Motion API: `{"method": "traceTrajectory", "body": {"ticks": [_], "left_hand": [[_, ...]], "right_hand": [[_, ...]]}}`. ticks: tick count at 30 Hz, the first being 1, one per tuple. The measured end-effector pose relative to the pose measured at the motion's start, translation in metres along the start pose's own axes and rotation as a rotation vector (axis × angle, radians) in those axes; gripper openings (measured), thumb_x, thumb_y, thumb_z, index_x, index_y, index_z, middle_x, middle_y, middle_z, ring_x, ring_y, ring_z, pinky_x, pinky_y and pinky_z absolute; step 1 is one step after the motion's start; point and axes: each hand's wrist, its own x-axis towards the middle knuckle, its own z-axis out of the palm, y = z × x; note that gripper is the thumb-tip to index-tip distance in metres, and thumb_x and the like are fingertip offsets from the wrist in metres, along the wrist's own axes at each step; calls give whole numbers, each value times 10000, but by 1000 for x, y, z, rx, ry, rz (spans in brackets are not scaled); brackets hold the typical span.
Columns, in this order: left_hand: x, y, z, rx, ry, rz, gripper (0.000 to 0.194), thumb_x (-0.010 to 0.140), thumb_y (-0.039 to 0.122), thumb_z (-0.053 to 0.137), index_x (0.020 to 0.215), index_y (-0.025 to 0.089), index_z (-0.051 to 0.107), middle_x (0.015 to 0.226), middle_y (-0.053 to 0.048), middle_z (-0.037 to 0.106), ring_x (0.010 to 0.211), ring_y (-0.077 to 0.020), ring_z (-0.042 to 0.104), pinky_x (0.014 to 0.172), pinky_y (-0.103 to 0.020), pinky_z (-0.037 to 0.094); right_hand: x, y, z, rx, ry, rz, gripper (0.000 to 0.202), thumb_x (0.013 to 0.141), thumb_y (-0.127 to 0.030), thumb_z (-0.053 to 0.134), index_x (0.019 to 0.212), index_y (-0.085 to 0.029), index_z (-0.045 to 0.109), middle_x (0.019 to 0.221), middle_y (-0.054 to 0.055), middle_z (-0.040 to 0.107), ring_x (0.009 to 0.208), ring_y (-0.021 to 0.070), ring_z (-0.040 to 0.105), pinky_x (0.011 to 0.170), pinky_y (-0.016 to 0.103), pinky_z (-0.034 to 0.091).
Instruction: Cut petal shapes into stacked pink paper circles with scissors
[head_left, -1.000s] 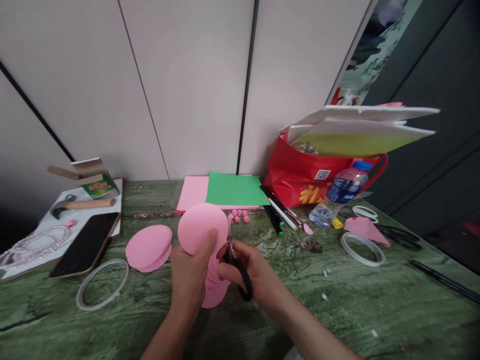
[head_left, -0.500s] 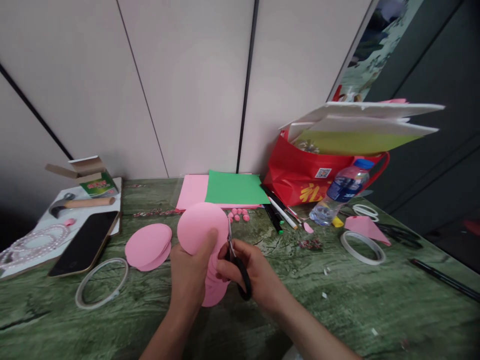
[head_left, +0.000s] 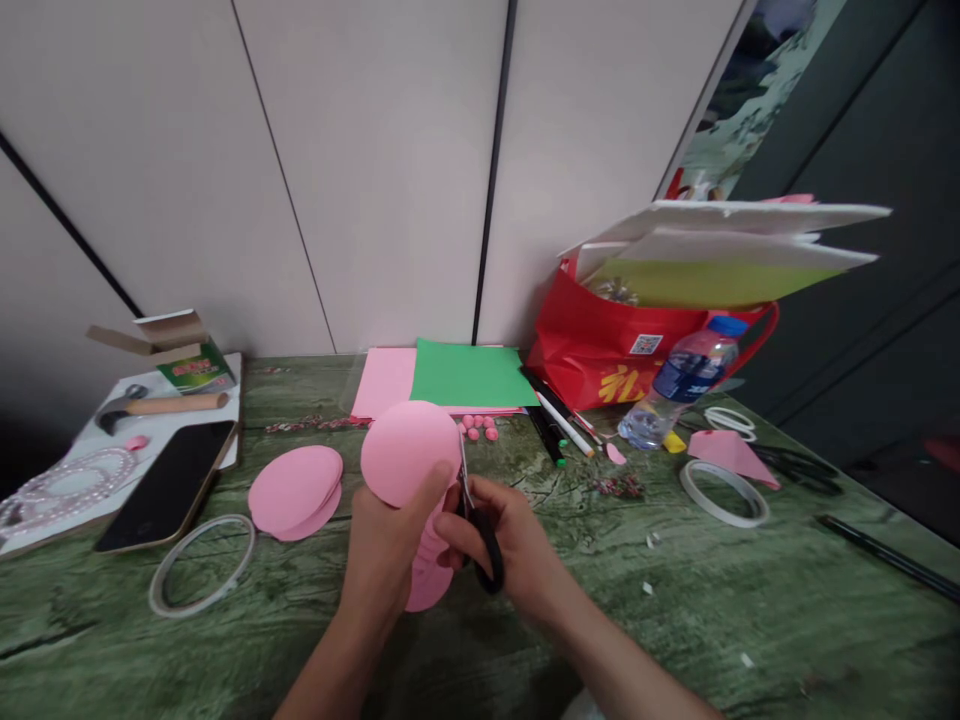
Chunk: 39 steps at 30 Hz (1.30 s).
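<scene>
A pink paper circle (head_left: 409,450) is pinched by my left hand (head_left: 390,545) in the middle of the head view. Black-handled scissors (head_left: 486,545) are in my right hand (head_left: 506,535), their blades pointing up along the circle's right edge. Whether the blades are parted I cannot tell. More pink paper rounds (head_left: 429,585) show beneath my hands, partly hidden by them. To the left of my left hand, a stack of pink circles (head_left: 296,490) lies on the green wood-patterned table (head_left: 300,620).
Behind my hands lie a green sheet (head_left: 472,375), pink beads (head_left: 480,427) and pens (head_left: 566,425). A red bag (head_left: 577,345), bottle (head_left: 682,385) and tape roll (head_left: 725,493) stand or lie at right. At left are a phone (head_left: 169,485), hammer (head_left: 176,403) and another roll (head_left: 159,580).
The held circle and my left hand have shifted slightly right and turned a little. The scissors have moved slightly with my right hand.
</scene>
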Motion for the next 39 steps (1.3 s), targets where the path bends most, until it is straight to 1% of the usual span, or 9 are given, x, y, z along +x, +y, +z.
{"method": "traceTrajectory", "body": {"ticks": [3,7,11,14,16,19,25,32,39], "left_hand": [[1,-6,0,-79,-111,-33,290,557,354,706,663,101,612,513,-14,581,378,-132,497,296,-227,374],[3,-6,0,-92,-63,-47,251,553,321,712,624,103,612,496,-7,580,370,-121,495,320,-225,394],[5,-3,-1,-60,-44,-30,231,534,281,735,645,96,650,584,-37,639,515,-144,575,444,-225,466],[6,-4,-3,-81,-99,-6,260,534,262,742,726,99,679,733,-71,683,660,-171,611,565,-243,499],[7,-5,-4,-84,-134,-2,245,545,269,738,708,96,680,766,-85,687,684,-180,614,590,-256,500],[7,-7,-6,-62,-144,-11,224,560,281,732,667,92,680,742,-90,688,668,-177,613,596,-257,497],[8,-7,-8,-69,-141,-19,264,559,277,737,758,108,700,725,-70,694,647,-159,606,584,-239,491],[6,-6,-8,-91,-148,-19,250,547,265,741,741,112,699,726,-69,698,649,-157,608,592,-235,489],[8,-4,-8,-65,-152,-8,252,567,273,723,746,98,692,713,-74,692,642,-166,607,570,-240,480]], "right_hand": [[-1,0,-1,-28,2,-7,311,609,-361,722,683,-150,505,545,-63,471,449,54,458,489,213,422],[-2,0,-1,-59,2,3,305,631,-372,702,688,-150,501,557,-55,479,453,57,453,475,209,390],[-1,-3,1,-51,35,0,322,608,-336,725,750,-151,503,575,-53,494,502,62,444,491,197,362],[-1,-6,2,-2,68,-21,379,545,-281,768,761,-160,481,599,-63,481,543,61,425,510,185,351],[-1,-7,3,17,70,-31,397,530,-270,775,765,-167,472,614,-64,473,562,66,427,521,186,352],[-2,-8,2,15,63,-27,404,529,-272,774,775,-168,471,620,-61,474,566,70,423,523,190,349],[-1,-9,2,6,72,-25,397,525,-290,773,752,-167,470,604,-64,464,547,65,397,504,187,333],[-2,-9,4,6,84,-12,398,525,-322,769,734,-169,466,558,-75,447,502,53,359,472,183,312],[-2,-7,2,-34,94,-7,390,538,-359,755,745,-167,485,538,-68,485,480,57,406,462,190,346]]}}
